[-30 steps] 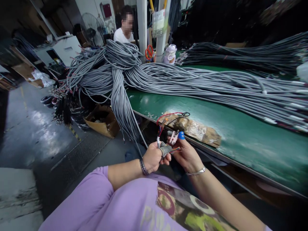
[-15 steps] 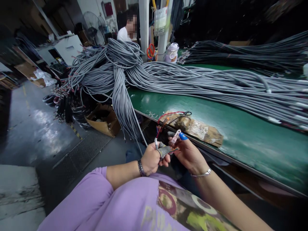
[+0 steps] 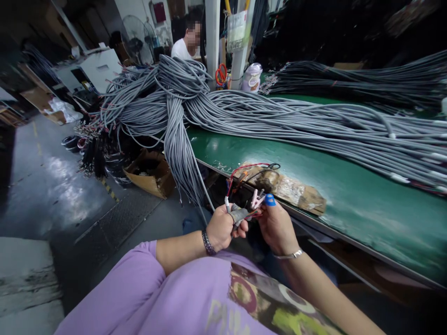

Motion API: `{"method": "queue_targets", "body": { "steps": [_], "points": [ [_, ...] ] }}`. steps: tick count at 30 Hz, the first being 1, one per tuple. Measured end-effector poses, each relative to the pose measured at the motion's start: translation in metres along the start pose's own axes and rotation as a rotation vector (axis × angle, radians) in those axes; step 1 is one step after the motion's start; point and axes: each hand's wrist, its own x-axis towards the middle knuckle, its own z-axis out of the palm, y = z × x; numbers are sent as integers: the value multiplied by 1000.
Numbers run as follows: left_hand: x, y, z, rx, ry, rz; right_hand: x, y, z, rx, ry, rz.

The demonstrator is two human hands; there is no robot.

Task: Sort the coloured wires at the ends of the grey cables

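My left hand is closed around a grey cable, its thumb wrapped in grey tape. The cable's white-banded end stands up from the fist with thin red and blue wires above it. Several thin coloured wires come out past the taped thumb towards my right hand. My right hand, blue tape round its thumb tip, pinches a small pale pink clip with two arms. The clip is close to the coloured wire ends; whether it touches them I cannot tell.
Taped cardboard lies at the edge of the green table, with red and black leads by it. A grey cable bundle crosses the table. An open carton sits on the floor. A co-worker is behind.
My right hand has turned inwards and its fingers have closed in. The pink clip now shows two spread arms nearer the wires. My left hand has hardly moved.
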Motion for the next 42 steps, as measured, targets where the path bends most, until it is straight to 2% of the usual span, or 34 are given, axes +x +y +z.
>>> {"method": "queue_targets", "body": {
  "steps": [2,7,14,20,28,33,35,39,42],
  "points": [
    [0,0,0,9,0,-11,1,3,-1,-1,4,-9],
    [2,-1,3,10,4,-25,8,5,1,147,-57,217],
    [6,-7,2,32,5,-25,11,9,-1,213,-43,237],
    [0,-10,-3,51,17,-11,1,9,-1,283,-97,250],
    [-8,-10,-10,57,33,11,-3,4,-14,219,-252,366],
    [-9,-13,-13,146,15,34,-12,-13,-18,-11,-416,436],
    [-10,-15,-14,190,10,47,-17,-18,-15,-115,-411,371],
    [-12,-18,-15,227,-6,74,-22,-15,-10,-244,-313,229],
    [-15,-17,-13,211,-6,100,-19,-7,-13,-179,-216,282]
  ]
}}
